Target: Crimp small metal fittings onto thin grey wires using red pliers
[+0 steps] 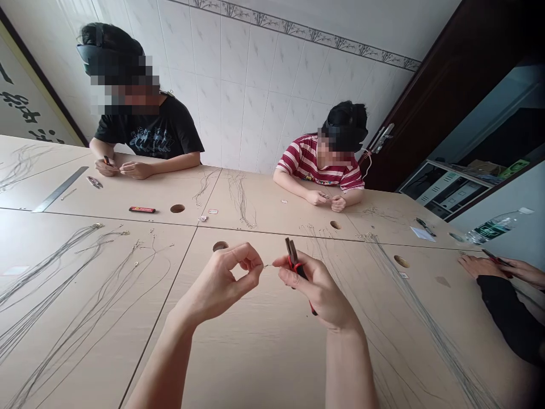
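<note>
One pair of pliers (298, 268), red and black, sits in our right hand (321, 288), its two jaws pointing up and away from us; that grip is closed around it, though we cannot tell whether the jaws meet. One short wire (267, 265) is pinched between the thumb and forefinger of our left hand (221, 284), so this second grip is closed too. The wire's other end is at our right forefinger, too small for us to say whether they touch. Both hands are above the surface (238, 352).

To our left lie many long wires (63, 243), too fine to count, and one thick bundle (421, 312) runs along our right. Farther off we see one ruler (62, 189), one red-and-black stick (143, 209) and one bottle (489, 228). Across from us sit one person in black (153, 130) and one person in stripes (306, 156). At the far right, one dark sleeve (506, 307) shows.
</note>
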### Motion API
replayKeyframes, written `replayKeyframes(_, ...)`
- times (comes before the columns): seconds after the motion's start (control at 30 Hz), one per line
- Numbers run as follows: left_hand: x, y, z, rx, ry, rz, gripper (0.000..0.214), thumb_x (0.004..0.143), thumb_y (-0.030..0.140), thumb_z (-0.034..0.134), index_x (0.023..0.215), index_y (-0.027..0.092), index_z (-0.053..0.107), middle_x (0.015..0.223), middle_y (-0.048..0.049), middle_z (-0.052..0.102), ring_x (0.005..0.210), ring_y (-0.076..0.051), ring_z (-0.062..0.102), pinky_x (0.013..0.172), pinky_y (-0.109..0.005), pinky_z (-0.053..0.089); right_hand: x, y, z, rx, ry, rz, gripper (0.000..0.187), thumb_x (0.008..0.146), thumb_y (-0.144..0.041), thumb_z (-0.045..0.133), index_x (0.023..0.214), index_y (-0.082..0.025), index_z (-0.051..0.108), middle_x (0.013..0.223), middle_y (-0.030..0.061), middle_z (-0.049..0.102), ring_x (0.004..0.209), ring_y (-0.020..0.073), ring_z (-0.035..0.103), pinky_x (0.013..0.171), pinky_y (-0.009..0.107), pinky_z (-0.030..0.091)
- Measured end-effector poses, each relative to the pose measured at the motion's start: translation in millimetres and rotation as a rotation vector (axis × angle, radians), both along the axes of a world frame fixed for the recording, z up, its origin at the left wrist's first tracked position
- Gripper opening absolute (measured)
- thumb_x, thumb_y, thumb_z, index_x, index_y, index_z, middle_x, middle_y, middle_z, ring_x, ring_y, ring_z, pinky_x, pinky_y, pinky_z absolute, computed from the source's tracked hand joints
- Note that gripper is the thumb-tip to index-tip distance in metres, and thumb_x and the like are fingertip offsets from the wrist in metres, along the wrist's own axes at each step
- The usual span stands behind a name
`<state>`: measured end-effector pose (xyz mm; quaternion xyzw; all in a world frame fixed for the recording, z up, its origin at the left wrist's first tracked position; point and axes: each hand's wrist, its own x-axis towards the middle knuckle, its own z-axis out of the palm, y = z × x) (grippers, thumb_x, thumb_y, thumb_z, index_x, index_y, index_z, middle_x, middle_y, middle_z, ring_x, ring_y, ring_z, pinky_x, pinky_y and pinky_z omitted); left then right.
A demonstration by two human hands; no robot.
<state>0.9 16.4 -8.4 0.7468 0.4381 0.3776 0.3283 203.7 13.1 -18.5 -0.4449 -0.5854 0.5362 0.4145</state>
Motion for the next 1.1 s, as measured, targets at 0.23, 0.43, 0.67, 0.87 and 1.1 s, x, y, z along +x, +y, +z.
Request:
replayKeyframes(0.23, 1.4, 1.6, -0.9, -0.05, 0.039, -0.092, 0.011, 0.085, 0.016, 0.052, 0.076, 0.021, 0.057, 0.076, 0.0032, 0.061, 0.077, -0.012, 0.055, 0.068, -0.025, 0.044, -3.0, -13.2, 7.4, 0.083, -0.219, 0.003, 0.024, 0.091, -0.044, 0.061, 0.102, -0.023, 0.064, 0.079, -0.0012, 0.055, 0.072, 0.0129, 0.047, 0.066, 0.026, 0.038)
replayKeyframes(0.43, 3.0, 1.3, -1.1, -0.077, 0.049, -0.104, 0.011, 0.086, 0.018, 0.051, 0.078, 0.02, 0.057, 0.076, 0.0029, 0.062, 0.077, -0.013, 0.057, 0.069, -0.026, 0.045, -8.2, -11.9, 8.1, 0.083, -0.261, 0.035, 0.018, 0.093, -0.04, 0.058, 0.09, -0.022, 0.059, 0.071, -0.004, 0.047, 0.064, 0.011, 0.038, 0.059, 0.024, 0.033)
replayKeyframes(0.67, 6.9, 2.1, 0.0, -0.036, 0.012, -0.079, 0.013, 0.088, 0.018, 0.05, 0.078, 0.02, 0.059, 0.078, 0.0012, 0.064, 0.078, -0.014, 0.056, 0.067, -0.025, 0.045, -9.6, -11.3, 6.8, 0.089, -0.22, 0.014, 0.023, 0.094, -0.041, 0.055, 0.082, -0.021, 0.053, 0.07, -0.0036, 0.041, 0.063, 0.0114, 0.034, 0.056, 0.025, 0.029)
replayKeyframes(0.87, 7.4, 1.4, 2.2, -0.081, -0.034, -0.028, 0.017, 0.094, 0.029, 0.052, 0.09, 0.021, 0.066, 0.083, -0.0012, 0.067, 0.078, -0.015, 0.057, 0.058, -0.021, 0.043, -10.1, -10.8, 6.2, 0.097, -0.106, -0.047, 0.026, 0.093, -0.044, 0.056, 0.082, -0.021, 0.053, 0.071, -0.0026, 0.04, 0.065, 0.0125, 0.036, 0.059, 0.027, 0.031)
replayKeyframes(1.1, 15.8, 1.7, -1.2, -0.17, -0.086, -0.03, 0.03, 0.095, 0.043, 0.052, 0.085, 0.018, 0.065, 0.074, -0.0008, 0.062, 0.064, -0.012, 0.048, 0.05, -0.021, 0.037, -14.6, -7.2, 3.4, 0.137, -0.032, -0.141, 0.025, 0.093, -0.041, 0.058, 0.079, -0.021, 0.054, 0.069, -0.0031, 0.043, 0.066, 0.0121, 0.038, 0.062, 0.026, 0.033)
